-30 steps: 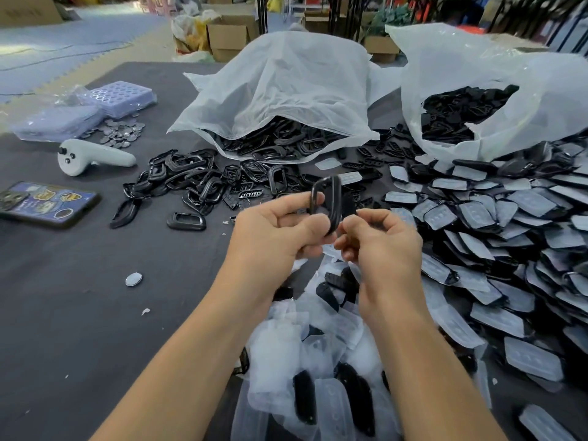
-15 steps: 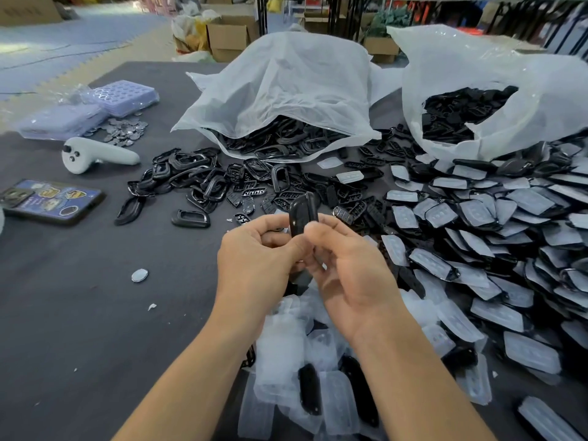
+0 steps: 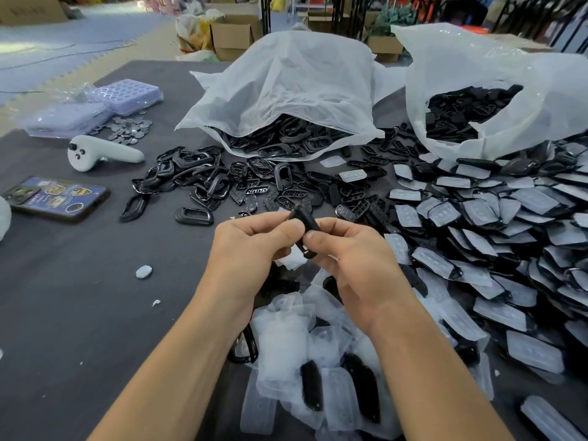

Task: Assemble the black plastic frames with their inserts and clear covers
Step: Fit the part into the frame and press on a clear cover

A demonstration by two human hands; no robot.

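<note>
At far left a phone (image 3: 57,198) and a white controller (image 3: 101,152) lie on the dark table (image 3: 63,313), with loose frames (image 3: 197,183) to their right. In the middle, the left hand (image 3: 251,249) pinches one black frame (image 3: 304,221) between thumb and curled fingers. The right hand (image 3: 350,259) pinches its other side the same way. A second ago its opening faced the camera; now it is edge-on and lower, above the near clear covers (image 3: 286,338). This suggests an insert is being pressed in. The frame looks slim, dark and glossy; the fingers hide whether anything is seated. Covered pieces (image 3: 477,233) heap at right.
</note>
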